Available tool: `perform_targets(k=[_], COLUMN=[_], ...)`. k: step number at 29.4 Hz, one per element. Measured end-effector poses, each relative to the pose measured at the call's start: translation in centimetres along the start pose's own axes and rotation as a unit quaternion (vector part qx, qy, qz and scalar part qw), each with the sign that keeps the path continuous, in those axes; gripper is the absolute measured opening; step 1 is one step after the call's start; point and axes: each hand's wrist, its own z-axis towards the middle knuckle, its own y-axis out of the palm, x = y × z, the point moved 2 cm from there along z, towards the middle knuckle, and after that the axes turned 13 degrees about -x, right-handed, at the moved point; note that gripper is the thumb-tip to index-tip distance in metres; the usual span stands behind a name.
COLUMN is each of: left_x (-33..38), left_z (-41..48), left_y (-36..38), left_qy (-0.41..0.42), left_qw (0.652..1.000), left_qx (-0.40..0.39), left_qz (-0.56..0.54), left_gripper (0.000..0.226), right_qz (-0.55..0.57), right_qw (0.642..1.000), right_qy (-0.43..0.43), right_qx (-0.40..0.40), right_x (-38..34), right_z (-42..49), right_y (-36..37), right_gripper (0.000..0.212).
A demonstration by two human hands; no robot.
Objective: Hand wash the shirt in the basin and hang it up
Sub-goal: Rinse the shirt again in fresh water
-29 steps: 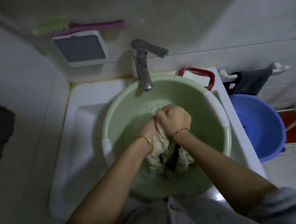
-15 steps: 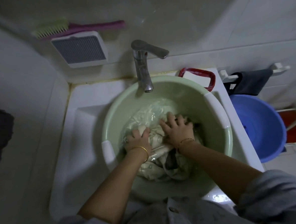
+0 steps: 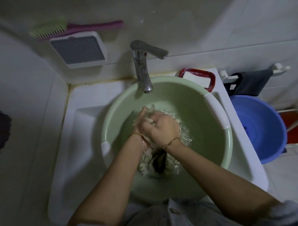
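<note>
A pale green basin (image 3: 205, 109) sits in the white sink (image 3: 85, 116) under the faucet. A wet cream shirt (image 3: 146, 162) with a dark part hangs bunched from my hands down into the water. My left hand (image 3: 141, 120) and my right hand (image 3: 161, 127) are pressed together above the water, both closed around the upper part of the shirt. The right hand lies over the left and hides most of the cloth between them. Water splashes around the shirt.
A chrome faucet (image 3: 142, 69) stands at the sink's back edge. A red soap dish (image 3: 210, 77) with white soap sits behind the basin. A blue basin (image 3: 264, 128) and a dark cloth on a rack (image 3: 251, 84) are to the right. A brush (image 3: 73, 29) rests on a wall vent.
My hands went from pressing the shirt flat in the water to gripping it together and lifting it above the water, with splashes now around it.
</note>
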Motion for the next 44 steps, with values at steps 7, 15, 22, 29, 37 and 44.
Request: perform_targets(k=[7,15,22,29,37,44], left_x=[0.3,2.4,-2.0,-4.3,2.6,7.3], left_z=[-1.6,-2.2,-3.9,-4.1,-5.6,-8.6], left_y=[1.4,-2.7,-2.1,-3.6,0.0,3.9], left_qy=[-0.101,-0.04,-0.158,-0.169,-0.034,0.078], left_qw=[0.95,0.623,0.605,0.579,0.827,0.794], left_qx=[-0.007,0.157,0.019,0.029,0.035,0.029], left_qz=[0.295,0.765,0.78,0.797,0.56,0.603], left_gripper=[0.028,0.066,0.031,0.039,0.022,0.022], right_qz=[0.005,-0.3,-0.368,-0.354,-0.101,-0.15], right_qw=[0.987,0.938,0.879,0.872,0.957,0.971], right_qy=[0.16,0.118,0.075,0.04,0.032,0.056], right_qx=[-0.017,-0.127,-0.294,-0.335,-0.271,-0.177], right_x=[3.7,6.6,8.9,9.5,7.3,7.6], right_z=[3.2,0.7,-1.8,-2.3,-2.4,-2.0], right_y=[-2.1,-2.6,1.0,1.0,-4.1,-4.9], right_gripper=[0.03,0.045,0.039,0.034,0.038,0.026])
